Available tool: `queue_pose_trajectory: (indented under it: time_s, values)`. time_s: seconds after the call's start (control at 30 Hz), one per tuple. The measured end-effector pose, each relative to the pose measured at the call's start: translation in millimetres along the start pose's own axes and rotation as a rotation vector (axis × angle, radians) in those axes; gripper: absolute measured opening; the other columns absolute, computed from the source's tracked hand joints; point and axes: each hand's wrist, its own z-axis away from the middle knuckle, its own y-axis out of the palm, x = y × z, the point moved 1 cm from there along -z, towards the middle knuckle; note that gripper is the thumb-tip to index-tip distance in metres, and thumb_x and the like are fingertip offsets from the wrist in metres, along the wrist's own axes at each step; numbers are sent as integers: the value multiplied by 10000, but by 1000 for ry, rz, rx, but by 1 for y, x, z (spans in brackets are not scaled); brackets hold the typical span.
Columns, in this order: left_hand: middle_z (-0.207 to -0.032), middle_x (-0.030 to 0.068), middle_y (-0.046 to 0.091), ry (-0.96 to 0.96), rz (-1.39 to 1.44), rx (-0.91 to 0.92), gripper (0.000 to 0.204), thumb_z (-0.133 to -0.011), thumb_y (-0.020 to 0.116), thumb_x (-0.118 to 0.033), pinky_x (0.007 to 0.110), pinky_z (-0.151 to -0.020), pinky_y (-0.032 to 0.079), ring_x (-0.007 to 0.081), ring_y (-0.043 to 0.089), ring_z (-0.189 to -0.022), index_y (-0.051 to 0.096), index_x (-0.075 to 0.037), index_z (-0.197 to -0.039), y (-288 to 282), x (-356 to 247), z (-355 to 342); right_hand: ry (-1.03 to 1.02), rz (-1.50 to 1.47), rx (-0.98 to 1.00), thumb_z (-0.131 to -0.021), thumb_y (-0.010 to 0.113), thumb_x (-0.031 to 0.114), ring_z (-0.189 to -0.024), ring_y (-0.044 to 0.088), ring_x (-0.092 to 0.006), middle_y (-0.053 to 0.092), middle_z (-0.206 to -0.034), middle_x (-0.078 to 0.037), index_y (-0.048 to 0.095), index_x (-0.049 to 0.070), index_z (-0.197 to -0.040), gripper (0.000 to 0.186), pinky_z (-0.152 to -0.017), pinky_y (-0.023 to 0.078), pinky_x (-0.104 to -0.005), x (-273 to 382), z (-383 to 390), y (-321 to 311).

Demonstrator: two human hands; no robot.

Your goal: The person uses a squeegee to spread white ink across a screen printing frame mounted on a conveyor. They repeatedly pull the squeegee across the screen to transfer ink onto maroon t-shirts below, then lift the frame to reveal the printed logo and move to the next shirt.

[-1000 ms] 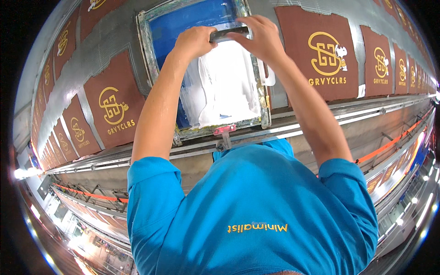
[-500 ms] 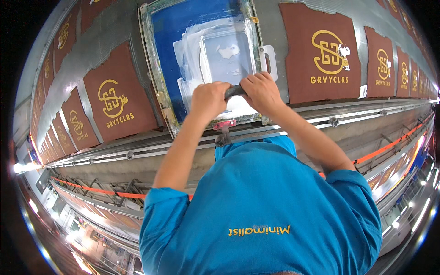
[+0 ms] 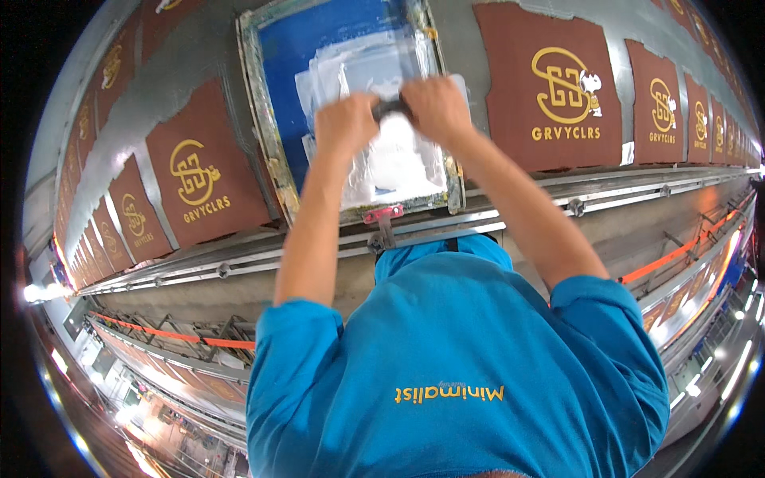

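My left hand (image 3: 347,126) and my right hand (image 3: 436,110) are both closed around the dark handle of a squeegee (image 3: 391,107), one at each end. The squeegee stands inside a screen printing frame (image 3: 268,131) whose mesh is blue (image 3: 280,76) with a paler, ink-smeared middle. White ink (image 3: 398,163) covers the mesh between the squeegee and the frame's near edge. Motion blurs my fingers, and they hide part of the handle. The squeegee's blade cannot be made out. Under the frame lies the long grey table.
Brown fabric panels with yellow prints lie in a row, one to the right (image 3: 506,103) and one to the left (image 3: 167,163) of the frame. A metal rail (image 3: 510,221) runs along the table's near edge, with a red clamp (image 3: 382,213) at the frame. An orange strip (image 3: 669,256) runs behind.
Both hands have pushed the squeegee away from my body, toward the frame's far side. More white ink shows on the near part of the mesh.
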Motion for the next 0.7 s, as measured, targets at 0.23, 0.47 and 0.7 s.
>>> queue_pose_trajectory:
  time_s: [0.23,0.47,0.7]
  values:
    - [-1300,92,718,239,124,-167,463,-845,680,-114,457,-1024,504,320,673,-1159,715,-178,-1302,54,-8,98,-22,-5,85,-805,737,284,-1019,651,-290,672,-1009,-67,678,138,-1026,272,-897,479,-479,37,107,-13]
    - [-1441,185,626,337,112,-28,673,-737,691,-38,502,-1140,407,400,567,-1323,627,-43,-1407,69,-32,103,588,-539,-409,-947,734,372,-1272,557,-380,621,-1278,-186,604,68,-1348,519,-1072,432,-496,-56,77,-24]
    - [-1205,217,726,247,141,410,550,-758,689,-77,475,-972,535,425,685,-1104,708,-101,-1307,-7,-28,105,1013,-893,-251,-984,629,311,-1104,685,-425,708,-1198,-208,584,175,-1396,437,-918,546,-536,-24,43,-8]
